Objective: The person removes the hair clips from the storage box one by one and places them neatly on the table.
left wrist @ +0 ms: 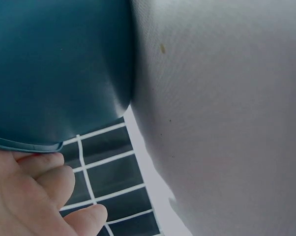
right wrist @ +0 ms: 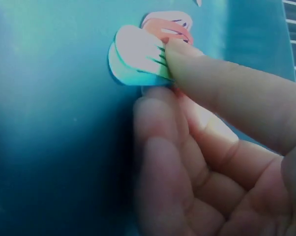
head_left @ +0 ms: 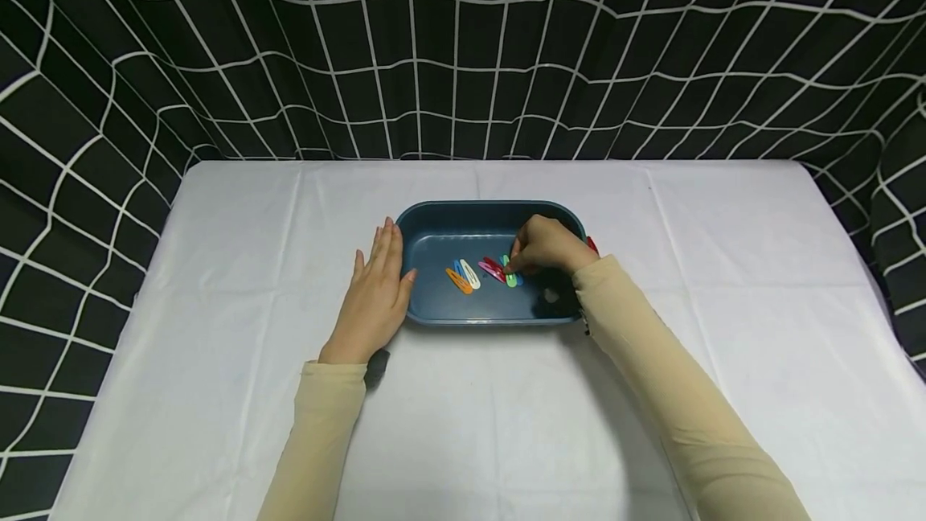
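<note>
A dark blue rectangular tray (head_left: 448,223) holds several snap hair clips. My left hand (head_left: 370,296) lies along the tray's left rim with straight fingers and the thumb over the edge. Inside the tray, my right hand (head_left: 547,246) pinches a green hair clip (head_left: 510,278) between thumb and fingers. A blue clip (right wrist: 128,76) lies just beneath the green one in the right wrist view. Touching them on the left are a red clip (head_left: 495,269) and a pink clip. Farther left lie an orange clip (head_left: 459,281), a white clip (head_left: 469,273) and a blue one partly covered.
The tray stands on a table with a white cloth (head_left: 246,328). Black panels with white netting (head_left: 434,55) rise behind and at both sides. A small red thing (head_left: 592,244) shows beyond the tray's right rim, mostly hidden by the right wrist.
</note>
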The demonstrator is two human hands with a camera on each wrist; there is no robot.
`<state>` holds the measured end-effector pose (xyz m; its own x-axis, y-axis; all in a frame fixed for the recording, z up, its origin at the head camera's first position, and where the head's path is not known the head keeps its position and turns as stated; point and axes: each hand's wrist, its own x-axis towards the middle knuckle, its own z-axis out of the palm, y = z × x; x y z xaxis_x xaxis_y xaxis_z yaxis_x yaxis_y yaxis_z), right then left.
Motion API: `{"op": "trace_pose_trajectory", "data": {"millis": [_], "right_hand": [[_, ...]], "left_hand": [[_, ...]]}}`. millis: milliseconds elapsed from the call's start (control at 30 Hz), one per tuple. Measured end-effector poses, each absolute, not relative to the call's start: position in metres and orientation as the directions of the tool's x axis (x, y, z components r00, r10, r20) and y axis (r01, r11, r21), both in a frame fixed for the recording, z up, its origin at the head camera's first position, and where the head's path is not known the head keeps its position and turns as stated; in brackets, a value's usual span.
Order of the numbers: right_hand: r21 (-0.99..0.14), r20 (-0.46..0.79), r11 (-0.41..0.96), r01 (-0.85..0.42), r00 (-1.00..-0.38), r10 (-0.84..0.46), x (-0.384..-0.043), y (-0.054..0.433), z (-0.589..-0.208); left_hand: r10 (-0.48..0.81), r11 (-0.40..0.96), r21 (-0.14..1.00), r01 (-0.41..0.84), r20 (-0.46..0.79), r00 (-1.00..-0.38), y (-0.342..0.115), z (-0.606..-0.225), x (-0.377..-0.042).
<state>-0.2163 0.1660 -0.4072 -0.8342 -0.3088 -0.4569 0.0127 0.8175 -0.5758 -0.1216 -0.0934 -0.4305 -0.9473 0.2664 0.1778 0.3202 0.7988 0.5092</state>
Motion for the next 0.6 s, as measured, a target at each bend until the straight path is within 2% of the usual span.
{"op": "trace_pose_trajectory", "data": {"millis": [400,600], "right_hand": [[-0.709,-0.518,0.694,0.129,-0.763,-0.388,-0.2166,0.1688,-0.409],[-0.715,-0.546,0.673,0.188,-0.751,-0.371,-0.2172,0.1703,-0.4076]], "left_hand": [[0.261,0.798,0.513,0.316,0.179,-0.949,-0.092,-0.4323,-0.1215],[0.259,0.797,0.513,0.319,0.188,-0.948,-0.0914,-0.4322,-0.1215]]}}
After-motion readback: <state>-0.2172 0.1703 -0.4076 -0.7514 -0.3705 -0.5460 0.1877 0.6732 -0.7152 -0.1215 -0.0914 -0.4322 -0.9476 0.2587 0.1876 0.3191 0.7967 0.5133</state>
